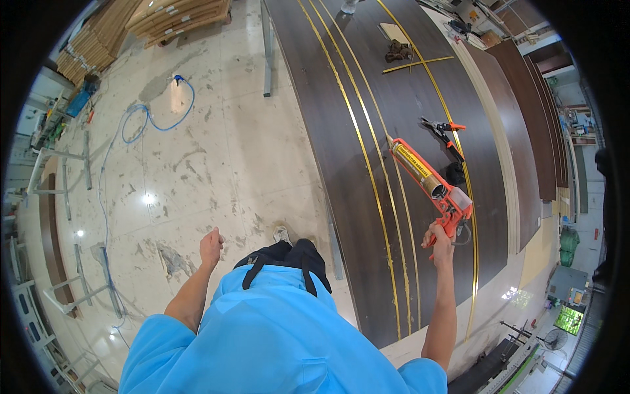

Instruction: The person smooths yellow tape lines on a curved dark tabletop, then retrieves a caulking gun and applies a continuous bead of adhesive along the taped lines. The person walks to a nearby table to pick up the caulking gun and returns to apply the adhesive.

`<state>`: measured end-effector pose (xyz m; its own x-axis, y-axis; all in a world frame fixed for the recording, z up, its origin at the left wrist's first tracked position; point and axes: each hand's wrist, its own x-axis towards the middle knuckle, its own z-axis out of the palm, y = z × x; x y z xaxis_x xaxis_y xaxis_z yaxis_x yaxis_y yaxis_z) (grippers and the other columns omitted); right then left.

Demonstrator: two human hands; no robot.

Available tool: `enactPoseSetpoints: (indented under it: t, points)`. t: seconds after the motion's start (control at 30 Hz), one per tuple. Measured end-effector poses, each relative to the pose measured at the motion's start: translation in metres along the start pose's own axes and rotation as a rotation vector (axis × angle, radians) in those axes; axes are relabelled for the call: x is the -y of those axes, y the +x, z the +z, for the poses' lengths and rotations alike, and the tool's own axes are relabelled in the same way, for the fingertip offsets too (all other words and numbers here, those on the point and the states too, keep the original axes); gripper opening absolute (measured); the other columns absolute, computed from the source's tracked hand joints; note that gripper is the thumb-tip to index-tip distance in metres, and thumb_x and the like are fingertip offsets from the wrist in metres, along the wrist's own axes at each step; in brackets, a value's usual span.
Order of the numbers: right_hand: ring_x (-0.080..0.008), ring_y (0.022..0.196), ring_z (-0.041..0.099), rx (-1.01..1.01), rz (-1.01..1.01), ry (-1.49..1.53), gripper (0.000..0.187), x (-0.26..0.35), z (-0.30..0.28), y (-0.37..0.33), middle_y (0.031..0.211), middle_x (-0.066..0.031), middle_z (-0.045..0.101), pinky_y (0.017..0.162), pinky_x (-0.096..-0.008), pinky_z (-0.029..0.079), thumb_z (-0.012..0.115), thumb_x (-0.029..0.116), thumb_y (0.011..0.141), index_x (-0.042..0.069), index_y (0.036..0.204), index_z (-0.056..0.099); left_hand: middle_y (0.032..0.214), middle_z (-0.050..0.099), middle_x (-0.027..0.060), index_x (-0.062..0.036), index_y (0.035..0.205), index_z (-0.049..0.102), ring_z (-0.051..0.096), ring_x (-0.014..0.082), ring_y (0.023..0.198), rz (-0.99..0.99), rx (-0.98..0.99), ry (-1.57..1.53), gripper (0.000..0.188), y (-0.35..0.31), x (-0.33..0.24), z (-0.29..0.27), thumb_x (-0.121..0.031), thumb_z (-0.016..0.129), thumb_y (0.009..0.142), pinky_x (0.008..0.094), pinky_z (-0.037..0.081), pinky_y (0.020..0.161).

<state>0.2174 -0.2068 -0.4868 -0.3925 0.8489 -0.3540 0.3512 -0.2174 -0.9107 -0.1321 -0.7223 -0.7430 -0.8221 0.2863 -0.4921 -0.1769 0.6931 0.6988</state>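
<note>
Overhead, right hand grips orange caulking gun, yellow-labelled cartridge

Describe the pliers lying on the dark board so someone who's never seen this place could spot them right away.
Find the long dark wooden board with thin gold strips running along it. Just beyond the nozzle of the orange caulking gun held in the right hand, the pliers lie flat on the board. They are the only small tool there with black jaws and orange handles.

The long dark wooden panel with brass strips runs off the frame at twelve o'clock. At two o'clock, small black-and-orange hand cutters are too small to identify surely.
</note>
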Motion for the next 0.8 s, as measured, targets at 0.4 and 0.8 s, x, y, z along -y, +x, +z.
enactPoseSetpoints:
  t: [0.4, 0.8]
  points:
    - [-0.0155, 0.046, 0.049, 0.022, 0.014, -0.003, 0.01, 0.001, -0.005, 0.001, 0.057, -0.0048, 0.049, 0.046, -0.031, 0.044, 0.056, 0.01, 0.092, 0.005, 0.083, 0.053, 0.058, 0.061, 0.0091, -0.0035, 0.07, 0.064, 0.059, 0.02, 0.057, -0.038, -0.004, 0.008, 0.063, -0.02, -0.008, 0.017, -0.05, 0.041, 0.106, 0.037, 0.046, 0.061]
    - [-0.0152, 0.046, 0.049, 0.043, -0.006, -0.008, 0.011, -0.006, -0.013, 0.0, 0.058, -0.0045, 0.05, 0.045, -0.0319, 0.044, 0.054, 0.011, 0.092, 0.005, 0.082, 0.053, 0.057, 0.059, 0.0085, -0.0032, 0.068, 0.063, 0.058, 0.0187, 0.057, -0.005, -0.014, -0.022, 0.064, -0.035, -0.01, 0.018, -0.05, 0.041, 0.106, 0.0367, 0.045, 0.06]
